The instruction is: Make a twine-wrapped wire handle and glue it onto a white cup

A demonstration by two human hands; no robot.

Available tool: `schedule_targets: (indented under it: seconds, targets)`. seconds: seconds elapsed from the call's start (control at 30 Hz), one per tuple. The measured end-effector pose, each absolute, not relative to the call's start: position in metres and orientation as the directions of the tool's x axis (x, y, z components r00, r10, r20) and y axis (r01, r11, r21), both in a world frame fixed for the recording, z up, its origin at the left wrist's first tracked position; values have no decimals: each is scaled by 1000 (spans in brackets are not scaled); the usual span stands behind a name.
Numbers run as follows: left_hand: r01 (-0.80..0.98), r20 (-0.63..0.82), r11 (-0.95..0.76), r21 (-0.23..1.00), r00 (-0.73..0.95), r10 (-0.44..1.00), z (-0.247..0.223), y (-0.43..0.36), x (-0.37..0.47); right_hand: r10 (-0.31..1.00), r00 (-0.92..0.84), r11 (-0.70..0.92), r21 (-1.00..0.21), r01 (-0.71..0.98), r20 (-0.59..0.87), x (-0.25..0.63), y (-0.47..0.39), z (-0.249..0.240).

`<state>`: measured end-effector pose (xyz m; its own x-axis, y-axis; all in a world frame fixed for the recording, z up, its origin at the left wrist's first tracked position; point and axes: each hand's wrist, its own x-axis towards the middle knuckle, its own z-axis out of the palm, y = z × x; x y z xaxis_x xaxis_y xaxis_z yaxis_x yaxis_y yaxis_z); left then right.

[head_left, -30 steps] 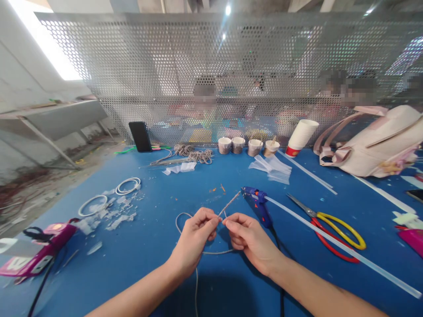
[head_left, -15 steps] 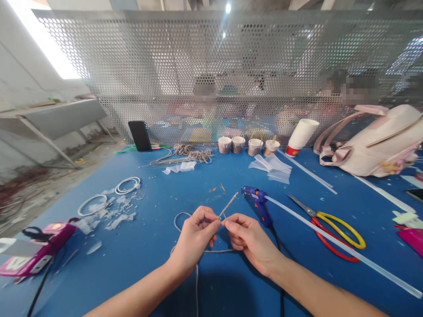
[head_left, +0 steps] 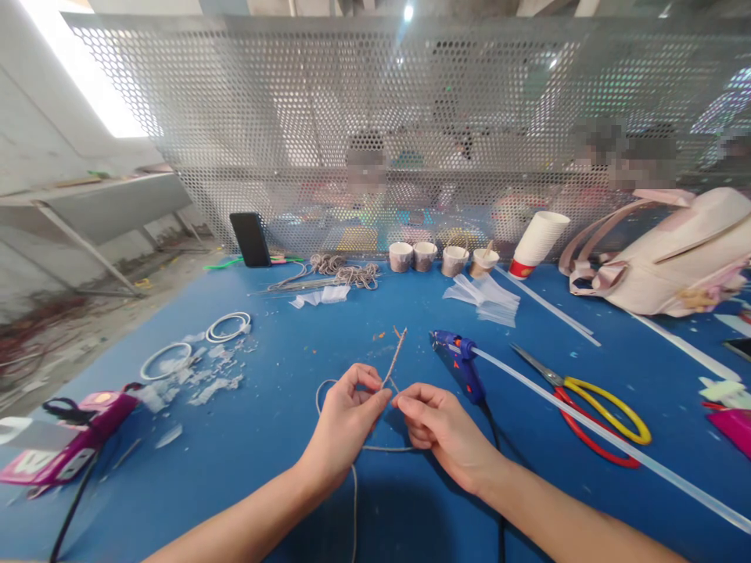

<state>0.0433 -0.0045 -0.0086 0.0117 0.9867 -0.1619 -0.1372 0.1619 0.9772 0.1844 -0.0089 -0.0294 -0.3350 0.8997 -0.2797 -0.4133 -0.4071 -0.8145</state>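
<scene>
My left hand (head_left: 343,426) and my right hand (head_left: 443,428) meet low over the blue table (head_left: 282,407), fingertips almost touching. Both pinch a thin grey-beige twisted cord (head_left: 394,358). One free end sticks up and away from my fingers toward the far side. The rest of the cord loops behind my left hand and trails down toward the near edge. A blue glue gun (head_left: 461,361) lies just right of my right hand, with a long clear glue stick (head_left: 592,434) running out of its back.
Yellow-and-red scissors (head_left: 592,407) lie right of the glue gun. Small cups (head_left: 441,258), a paper cup stack (head_left: 535,242), a cord bundle (head_left: 343,274) and a phone (head_left: 249,239) line the perforated metal screen. White rings (head_left: 226,326), scraps and a pink device (head_left: 59,446) sit left; a pale bag (head_left: 674,262) right.
The free end of the cord has swung from pointing right toward the glue gun to standing more upright. My hands stay in nearly the same place.
</scene>
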Motion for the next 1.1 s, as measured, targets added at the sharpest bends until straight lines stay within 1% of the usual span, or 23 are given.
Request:
schedule_targets:
  seconds: [0.13,0.23,0.3,0.43,0.63,0.83,1.1]
  targets:
    - [-126,-172,171,977,4,985,-9,-4,43,897,-340,-409,-820,-401,-281,184,-10,-29]
    - [-107,-216,220,970,43,975,-9,-4,42,897,-344,-409,-821,-398,-279,184,-10,-28]
    - [-131,-222,230,964,70,972,-9,-4,41,896,-343,-409,-824,-393,-282,185,-10,-28]
    - [-207,-177,197,958,109,978,-9,-4,41,899,-344,-400,-830,-389,-272,185,-11,-28]
    - [-142,-92,100,985,66,994,-6,-6,45,902,-346,-388,-838,-384,-259,186,-10,-31]
    - [-93,-83,88,992,59,995,-8,-6,44,902,-342,-391,-838,-381,-265,186,-10,-30]
    - [-105,-119,123,987,50,992,-6,-6,44,901,-345,-390,-837,-384,-262,186,-11,-31]
